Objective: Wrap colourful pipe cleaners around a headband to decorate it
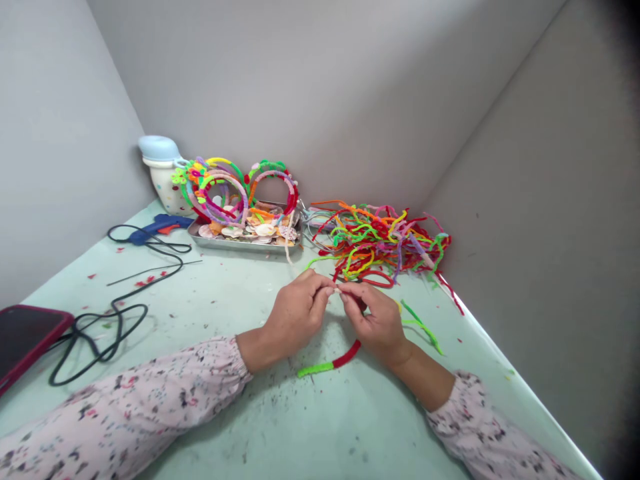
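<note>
My left hand and my right hand meet fingertip to fingertip over the middle of the table. Both are closed in a pinch around a small pale bit, too small to name. A curved headband, wrapped in fuzzy red with a bright green end, comes out below my right hand, whose curled fingers hold it; its middle is hidden by the palm. Just beyond my fingertips lie red-handled scissors. Green pipe cleaners rest to the right of my right hand.
Behind lies a heaped pile of coloured pipe cleaners. A metal tray holds patterned pieces, with finished headbands on top. Leftward are a white cup, a blue tool, a black cable and a red-edged phone.
</note>
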A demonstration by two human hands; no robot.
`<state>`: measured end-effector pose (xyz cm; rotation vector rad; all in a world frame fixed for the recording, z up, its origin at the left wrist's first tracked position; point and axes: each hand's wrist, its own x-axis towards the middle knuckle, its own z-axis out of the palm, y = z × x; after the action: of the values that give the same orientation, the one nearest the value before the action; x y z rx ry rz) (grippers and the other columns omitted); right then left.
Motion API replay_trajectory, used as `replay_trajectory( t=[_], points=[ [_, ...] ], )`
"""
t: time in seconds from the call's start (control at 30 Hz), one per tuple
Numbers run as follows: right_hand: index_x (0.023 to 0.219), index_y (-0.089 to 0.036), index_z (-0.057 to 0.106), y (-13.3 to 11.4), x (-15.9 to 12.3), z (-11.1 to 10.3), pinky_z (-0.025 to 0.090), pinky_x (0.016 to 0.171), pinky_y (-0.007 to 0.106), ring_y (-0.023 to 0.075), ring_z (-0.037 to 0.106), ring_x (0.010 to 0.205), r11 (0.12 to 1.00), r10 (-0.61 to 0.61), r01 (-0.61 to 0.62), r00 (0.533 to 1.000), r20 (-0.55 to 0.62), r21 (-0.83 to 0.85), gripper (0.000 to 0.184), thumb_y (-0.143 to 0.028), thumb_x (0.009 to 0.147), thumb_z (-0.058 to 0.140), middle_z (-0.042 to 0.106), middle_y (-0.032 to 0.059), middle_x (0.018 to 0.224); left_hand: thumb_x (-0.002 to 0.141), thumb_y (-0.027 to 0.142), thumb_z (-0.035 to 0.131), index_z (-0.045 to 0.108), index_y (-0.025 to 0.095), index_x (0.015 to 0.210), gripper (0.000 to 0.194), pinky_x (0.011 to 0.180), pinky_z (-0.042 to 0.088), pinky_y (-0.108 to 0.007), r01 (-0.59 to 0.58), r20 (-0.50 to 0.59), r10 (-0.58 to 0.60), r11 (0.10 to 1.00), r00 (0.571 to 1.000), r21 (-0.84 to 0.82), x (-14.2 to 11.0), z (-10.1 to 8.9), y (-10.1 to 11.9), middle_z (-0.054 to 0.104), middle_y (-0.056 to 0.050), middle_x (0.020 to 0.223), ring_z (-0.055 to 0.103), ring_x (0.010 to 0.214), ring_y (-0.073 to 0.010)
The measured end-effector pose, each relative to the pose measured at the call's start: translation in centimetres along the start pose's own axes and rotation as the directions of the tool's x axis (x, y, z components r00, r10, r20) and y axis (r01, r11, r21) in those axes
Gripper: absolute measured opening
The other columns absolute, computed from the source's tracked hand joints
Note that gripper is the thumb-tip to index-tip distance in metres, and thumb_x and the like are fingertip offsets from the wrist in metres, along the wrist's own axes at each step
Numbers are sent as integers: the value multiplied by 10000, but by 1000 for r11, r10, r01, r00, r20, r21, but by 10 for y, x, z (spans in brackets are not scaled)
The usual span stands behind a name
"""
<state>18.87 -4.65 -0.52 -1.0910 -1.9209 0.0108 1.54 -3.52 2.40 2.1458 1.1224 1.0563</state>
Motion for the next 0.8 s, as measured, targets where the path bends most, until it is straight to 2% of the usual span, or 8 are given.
replay_trajectory(
  t=[0.2,0.8],
  points=[
    [1019,-227,635,0,1,1,501,697,291,155,622,729,1000,9,-9,1000,-30,18,202,-182,853,530,684,32,849,908,235,391,621,190,941,237,740,407,-266,11,-11,-12,999,1000,-30,2,-1,0,589,-34,851,543,800,-154],
    [1014,-219,635,0,1,-1,466,651,279,149,578,680,998,-61,61,997,-40,-17,211,-141,843,539,654,24,785,891,236,402,589,185,840,201,686,371,-268,21,57,-26,997,998,74,4,-7,6,569,-21,828,525,774,-150]
  ],
)
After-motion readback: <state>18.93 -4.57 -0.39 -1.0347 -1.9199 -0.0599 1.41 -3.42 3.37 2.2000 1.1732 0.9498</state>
